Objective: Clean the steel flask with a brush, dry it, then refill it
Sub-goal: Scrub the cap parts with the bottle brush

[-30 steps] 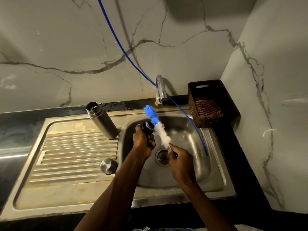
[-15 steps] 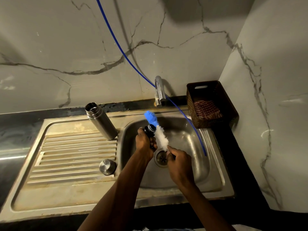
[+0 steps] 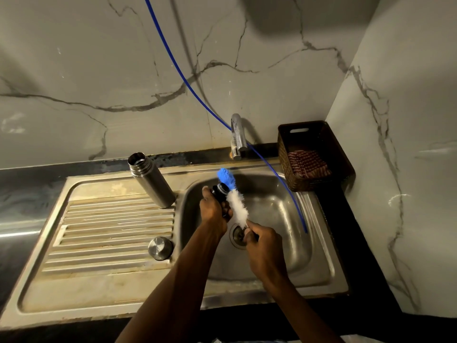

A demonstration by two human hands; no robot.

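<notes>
The steel flask [image 3: 151,183] stands open and uncapped on the drainboard, just left of the sink bowl [image 3: 306,256]. Over the bowl my left hand [image 3: 214,211] grips a small black stopper [image 3: 220,191]. My right hand [image 3: 263,246] holds the handle of a bottle brush [image 3: 235,201] with white bristles and a blue tip. The bristles lie against the stopper's right side. A round steel cap [image 3: 160,248] rests on the drainboard near the bowl's left edge.
A chrome tap [image 3: 238,136] stands behind the bowl. A thin blue hose [image 3: 277,174] runs down the wall into the bowl. A dark basket [image 3: 314,157] with a red checked cloth [image 3: 308,164] sits in the right corner. The drain [image 3: 238,235] lies under my hands.
The brush has slid down along the stopper, so less of its blue tip shows above. Both hands stayed over the bowl.
</notes>
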